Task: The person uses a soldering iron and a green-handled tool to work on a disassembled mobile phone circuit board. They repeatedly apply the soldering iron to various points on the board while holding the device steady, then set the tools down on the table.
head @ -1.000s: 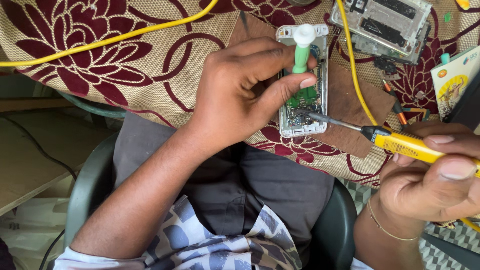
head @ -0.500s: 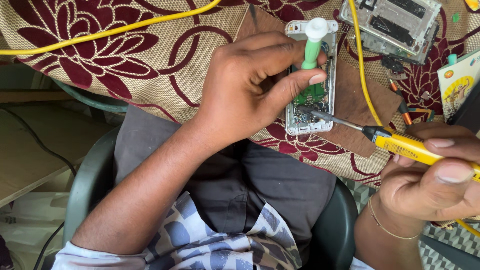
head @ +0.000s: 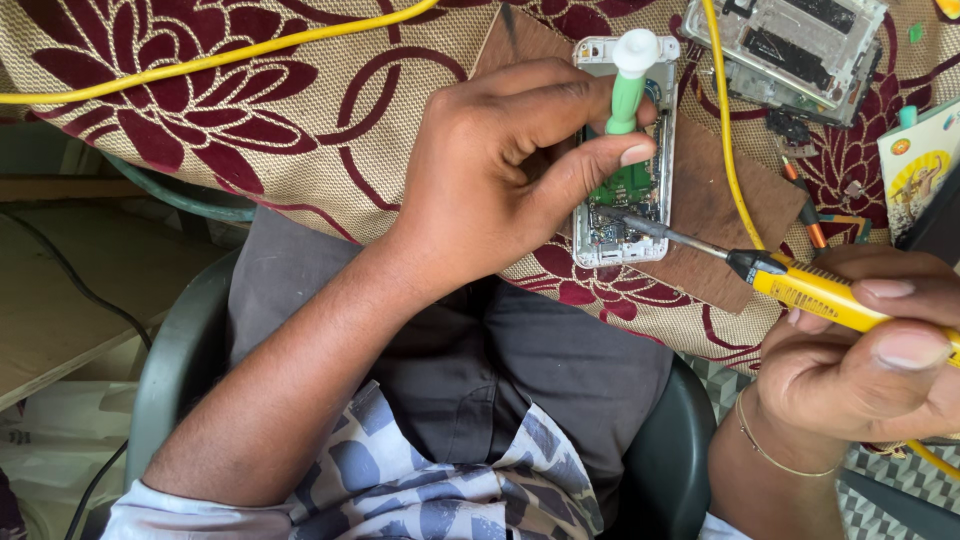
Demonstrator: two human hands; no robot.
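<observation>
Centre frame | left hand (head: 500, 170) gripping green tool (head: 628, 75) on opened phone (head: 625, 150) | right hand (head: 870, 360) clasping iron (head: 800, 285), tip on board | probably mid-solder, unfinished

The left forearm runs bare from the lower left up toward the centre, sleeve pushed to the elbow. The left hand (head: 500, 170) is bent at the wrist, back toward the camera, fingers curled in, with the thumb (head: 590, 170) stretched to the right and the forefinger arched above it in a pinch. The right hand (head: 870, 370) sits at the lower right edge, closed in a pen-like grip, thumb and forefinger laid flat along the top, pointing left. A thin bangle circles the right wrist (head: 770, 450).
</observation>
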